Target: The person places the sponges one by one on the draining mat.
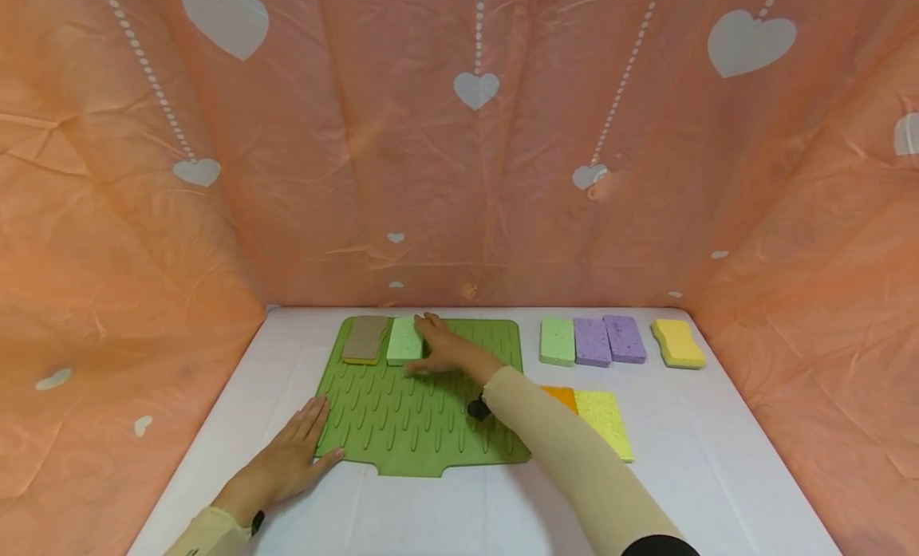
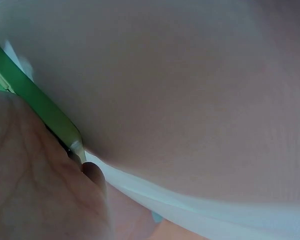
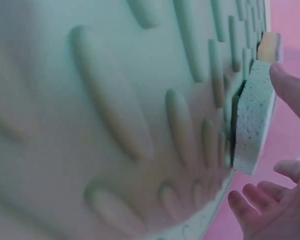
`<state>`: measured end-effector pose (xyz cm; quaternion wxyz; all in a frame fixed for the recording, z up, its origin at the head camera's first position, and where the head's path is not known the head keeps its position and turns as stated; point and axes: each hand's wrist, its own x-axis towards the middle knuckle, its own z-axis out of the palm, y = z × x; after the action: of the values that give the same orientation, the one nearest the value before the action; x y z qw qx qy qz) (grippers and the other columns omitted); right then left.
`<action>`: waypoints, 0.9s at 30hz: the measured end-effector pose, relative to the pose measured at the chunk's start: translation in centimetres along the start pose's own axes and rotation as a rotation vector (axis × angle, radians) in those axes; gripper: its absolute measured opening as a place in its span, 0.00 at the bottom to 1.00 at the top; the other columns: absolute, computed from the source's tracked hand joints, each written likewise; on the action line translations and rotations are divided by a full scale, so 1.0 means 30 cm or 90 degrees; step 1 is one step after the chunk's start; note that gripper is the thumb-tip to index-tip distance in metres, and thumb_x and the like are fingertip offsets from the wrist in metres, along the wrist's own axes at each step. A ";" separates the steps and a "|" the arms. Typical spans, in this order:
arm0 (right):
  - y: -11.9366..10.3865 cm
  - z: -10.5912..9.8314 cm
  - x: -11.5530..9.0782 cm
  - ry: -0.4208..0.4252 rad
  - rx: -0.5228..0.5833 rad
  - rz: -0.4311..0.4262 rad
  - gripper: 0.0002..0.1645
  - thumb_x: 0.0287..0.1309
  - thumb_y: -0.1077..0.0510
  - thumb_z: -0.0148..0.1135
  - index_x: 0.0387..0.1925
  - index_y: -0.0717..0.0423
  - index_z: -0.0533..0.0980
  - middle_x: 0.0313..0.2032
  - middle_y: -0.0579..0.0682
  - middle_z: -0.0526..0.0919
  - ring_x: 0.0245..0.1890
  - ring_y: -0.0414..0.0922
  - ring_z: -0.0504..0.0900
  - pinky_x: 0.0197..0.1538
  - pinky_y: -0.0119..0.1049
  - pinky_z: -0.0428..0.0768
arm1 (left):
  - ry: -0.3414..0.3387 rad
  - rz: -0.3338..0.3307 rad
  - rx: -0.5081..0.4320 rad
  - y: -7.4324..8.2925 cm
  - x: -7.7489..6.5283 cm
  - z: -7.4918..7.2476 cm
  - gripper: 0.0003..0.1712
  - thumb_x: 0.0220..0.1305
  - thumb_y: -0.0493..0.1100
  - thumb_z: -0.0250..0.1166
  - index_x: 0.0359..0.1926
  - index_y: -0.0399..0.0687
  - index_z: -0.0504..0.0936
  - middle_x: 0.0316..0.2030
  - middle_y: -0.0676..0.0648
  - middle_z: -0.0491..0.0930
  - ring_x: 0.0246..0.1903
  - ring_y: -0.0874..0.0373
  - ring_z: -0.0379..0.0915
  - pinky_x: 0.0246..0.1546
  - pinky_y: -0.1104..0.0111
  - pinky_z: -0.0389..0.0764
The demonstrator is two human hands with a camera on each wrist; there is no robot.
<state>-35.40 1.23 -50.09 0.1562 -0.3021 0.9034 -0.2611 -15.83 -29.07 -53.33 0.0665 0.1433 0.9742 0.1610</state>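
Observation:
A light green sponge [image 1: 405, 342] lies on the far part of a ribbed green mat [image 1: 402, 438], beside a sponge with a brown top [image 1: 366, 337] and a yellow lower layer. My right hand [image 1: 448, 350] is at the light green sponge's right side, fingers spread and not closed round it. In the right wrist view the thumb [image 3: 292, 90] lies by the sponge's end, and the fingertips stand apart from it; whether the thumb touches cannot be told. My left hand [image 1: 287, 456] rests flat with fingers extended at the mat's left edge.
Right of the mat stand another light green sponge [image 1: 557, 341], two purple sponges [image 1: 592, 341] and a wavy-edged yellow sponge [image 1: 678, 344]. Nearer lie an orange piece [image 1: 562, 396], partly hidden by the right sleeve, and a bright yellow piece [image 1: 605, 424]. Orange cloth walls [image 1: 431, 253] surround the white table.

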 end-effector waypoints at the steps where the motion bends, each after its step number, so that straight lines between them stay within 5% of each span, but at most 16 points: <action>1: 0.001 -0.006 -0.008 0.001 -0.005 -0.002 0.68 0.67 0.37 0.73 0.88 0.55 0.41 0.86 0.61 0.39 0.86 0.57 0.42 0.82 0.58 0.59 | 0.001 0.000 -0.003 -0.001 0.000 0.001 0.55 0.79 0.65 0.60 0.83 0.28 0.52 0.85 0.31 0.45 0.83 0.32 0.39 0.80 0.39 0.52; 27: 0.092 -0.128 -0.265 0.055 -0.009 -0.045 0.64 0.70 0.39 0.71 0.88 0.54 0.42 0.86 0.58 0.46 0.85 0.57 0.47 0.84 0.56 0.53 | -0.011 0.002 0.011 -0.001 0.007 0.004 0.55 0.78 0.64 0.61 0.82 0.26 0.52 0.84 0.29 0.46 0.83 0.30 0.40 0.79 0.37 0.53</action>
<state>-32.25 9.55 -47.53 0.1057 -0.3235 0.8998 -0.2729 -16.01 -28.99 -53.49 0.0731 0.1468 0.9747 0.1516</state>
